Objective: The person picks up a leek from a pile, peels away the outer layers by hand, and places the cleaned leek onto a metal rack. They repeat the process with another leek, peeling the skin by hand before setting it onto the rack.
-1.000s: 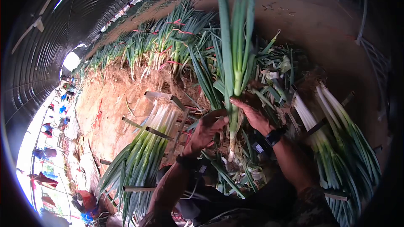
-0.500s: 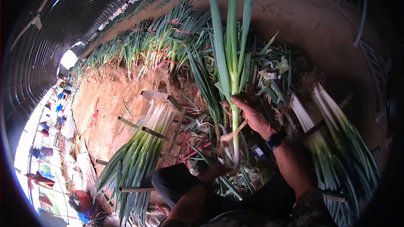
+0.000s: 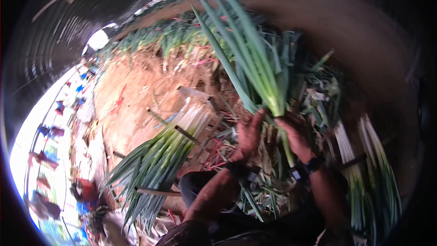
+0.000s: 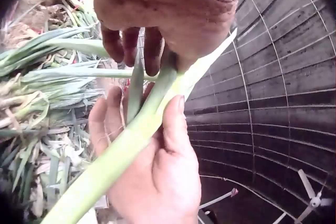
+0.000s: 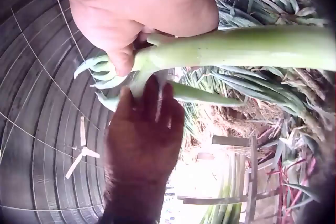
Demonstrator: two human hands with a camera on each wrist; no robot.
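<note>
Breakage of the green onion (image 3: 268,89) is the chief risk to be judged at this moment. The stalk is held upright at the centre of the head view, with its leaves fanned toward the upper middle of the frame and its pale shank pointed down over the heap of trimmings (image 3: 266,191). It is gripped low on the shank by the right hand (image 3: 297,137), thumb and fingers wrapped round it, as the left wrist view shows. The left hand (image 3: 248,133) is set just above, at the fork where the leaves part, with its fingertips curled and pinched on an outer leaf. If that leaf is pulled sideways rather than down along the shank, sound inner leaves may be torn or the stalk snapped at the fork. If the right hand's hold is slackened, the stalk may be dropped among the trimmings and soiled. Blur in the head view suggests quick motion, so the stacked bundle (image 3: 168,155) at lower left could be brushed and disordered by the long leaves.
</note>
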